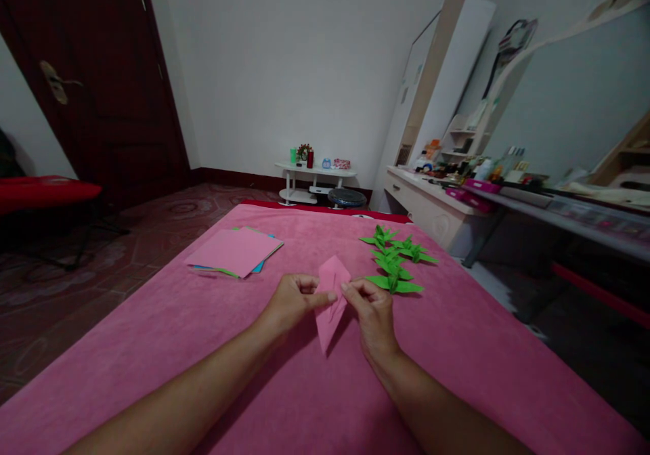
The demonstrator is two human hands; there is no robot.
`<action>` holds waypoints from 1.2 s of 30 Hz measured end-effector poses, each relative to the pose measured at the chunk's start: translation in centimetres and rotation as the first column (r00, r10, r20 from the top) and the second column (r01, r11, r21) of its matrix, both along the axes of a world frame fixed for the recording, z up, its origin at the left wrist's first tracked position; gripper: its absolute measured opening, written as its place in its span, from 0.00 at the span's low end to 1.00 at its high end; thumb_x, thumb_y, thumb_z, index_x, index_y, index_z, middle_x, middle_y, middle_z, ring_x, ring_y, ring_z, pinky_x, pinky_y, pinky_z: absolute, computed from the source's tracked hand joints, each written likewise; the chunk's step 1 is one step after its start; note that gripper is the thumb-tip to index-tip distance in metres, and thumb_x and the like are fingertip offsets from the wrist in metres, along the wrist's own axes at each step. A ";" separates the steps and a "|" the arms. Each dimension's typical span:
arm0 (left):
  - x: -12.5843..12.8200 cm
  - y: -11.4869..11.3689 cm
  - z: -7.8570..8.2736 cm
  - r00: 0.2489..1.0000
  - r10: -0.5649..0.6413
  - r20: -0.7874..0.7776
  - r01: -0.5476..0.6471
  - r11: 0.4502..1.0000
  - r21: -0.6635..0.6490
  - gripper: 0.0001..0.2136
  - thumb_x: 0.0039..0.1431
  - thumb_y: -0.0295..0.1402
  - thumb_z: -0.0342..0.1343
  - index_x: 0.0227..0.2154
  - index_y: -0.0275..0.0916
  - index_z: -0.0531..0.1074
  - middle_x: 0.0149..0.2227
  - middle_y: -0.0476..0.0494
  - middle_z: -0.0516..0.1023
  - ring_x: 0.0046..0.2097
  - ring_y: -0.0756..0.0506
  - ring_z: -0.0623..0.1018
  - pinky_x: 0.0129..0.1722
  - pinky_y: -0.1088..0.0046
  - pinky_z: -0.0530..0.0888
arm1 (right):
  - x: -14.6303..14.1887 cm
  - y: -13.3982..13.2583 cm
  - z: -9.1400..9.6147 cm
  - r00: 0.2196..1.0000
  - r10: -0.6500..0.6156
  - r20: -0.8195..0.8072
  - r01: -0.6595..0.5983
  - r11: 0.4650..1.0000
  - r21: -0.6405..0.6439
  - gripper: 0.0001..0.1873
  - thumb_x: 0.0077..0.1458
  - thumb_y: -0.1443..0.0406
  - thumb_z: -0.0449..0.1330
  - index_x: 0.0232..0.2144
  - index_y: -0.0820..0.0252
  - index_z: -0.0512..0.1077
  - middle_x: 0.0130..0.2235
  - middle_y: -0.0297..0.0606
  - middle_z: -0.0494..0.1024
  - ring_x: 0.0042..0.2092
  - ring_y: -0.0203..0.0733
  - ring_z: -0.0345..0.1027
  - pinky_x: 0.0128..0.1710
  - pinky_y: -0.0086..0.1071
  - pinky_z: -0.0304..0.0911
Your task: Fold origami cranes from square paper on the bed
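A pink folded paper (330,316) shaped like a long diamond is held just above the pink cloth, one point toward me. My left hand (294,300) grips its left edge, thumb lying across the front and fingers curled behind. On the opposite edge, my right hand (373,309) pinches the paper between thumb and fingers. Creases run down the paper's middle between the two thumbs. Right of my hands lie several green origami cranes (393,272) in a loose cluster, the closest just beyond my right fingers. To the left sits a stack of square paper sheets (236,250), pink on top, green and blue edges showing.
The pink cloth (167,374) covers the surface in front of me. Past its far edge stands a low white table (317,169) with small items. A white dresser (426,198) and a cluttered desk run along the right. A red stool (48,191) and dark door (101,69) are left.
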State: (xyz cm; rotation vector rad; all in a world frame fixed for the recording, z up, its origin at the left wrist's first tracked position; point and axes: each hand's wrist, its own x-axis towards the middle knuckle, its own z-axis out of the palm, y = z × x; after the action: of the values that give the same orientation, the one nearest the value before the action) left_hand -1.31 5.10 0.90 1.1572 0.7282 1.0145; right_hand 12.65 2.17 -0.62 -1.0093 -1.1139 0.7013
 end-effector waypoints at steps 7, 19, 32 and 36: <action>-0.3 -0.2 0.1 0.998 -0.050 0.038 0.054 0.992 -0.116 0.12 0.35 0.32 0.68 0.24 0.30 0.77 0.25 0.39 0.78 0.24 0.47 0.74 0.26 0.73 0.67 | 0.0 -0.1 -0.1 0.998 0.060 -0.005 -0.060 0.998 -0.012 0.14 0.48 0.63 0.61 0.17 0.60 0.63 0.20 0.27 0.57 0.24 0.32 0.48 0.25 0.28 0.46; -0.9 0.5 -0.7 0.991 -0.128 0.040 0.133 0.981 -0.139 0.13 0.39 0.32 0.67 0.29 0.29 0.77 0.30 0.35 0.79 0.29 0.45 0.77 0.31 0.71 0.70 | 0.5 0.2 -0.3 0.982 0.190 -0.018 -0.191 0.981 -0.030 0.16 0.48 0.61 0.62 0.16 0.61 0.64 0.21 0.29 0.55 0.25 0.33 0.47 0.25 0.29 0.45; -1.6 0.7 0.0 0.979 -0.202 0.008 0.200 0.963 -0.182 0.14 0.34 0.33 0.69 0.26 0.30 0.76 0.26 0.40 0.78 0.27 0.46 0.76 0.30 0.72 0.68 | 0.8 0.6 -1.0 0.974 0.226 -0.025 -0.227 0.971 -0.077 0.16 0.50 0.62 0.61 0.17 0.61 0.64 0.18 0.27 0.58 0.22 0.30 0.48 0.23 0.28 0.45; -1.4 0.8 -0.4 0.991 -0.126 -0.034 0.120 0.983 -0.141 0.15 0.32 0.35 0.70 0.23 0.30 0.75 0.23 0.41 0.77 0.25 0.47 0.74 0.26 0.73 0.66 | 0.5 0.4 -0.7 0.993 0.072 0.092 -0.069 0.997 -0.034 0.15 0.49 0.63 0.61 0.16 0.62 0.63 0.19 0.28 0.59 0.24 0.31 0.51 0.25 0.28 0.48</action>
State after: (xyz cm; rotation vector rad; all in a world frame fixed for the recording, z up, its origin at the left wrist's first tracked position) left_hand -2.67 5.90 0.54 1.0923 0.7396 0.8249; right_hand 13.15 2.53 -1.31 -1.0414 -1.2287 0.7358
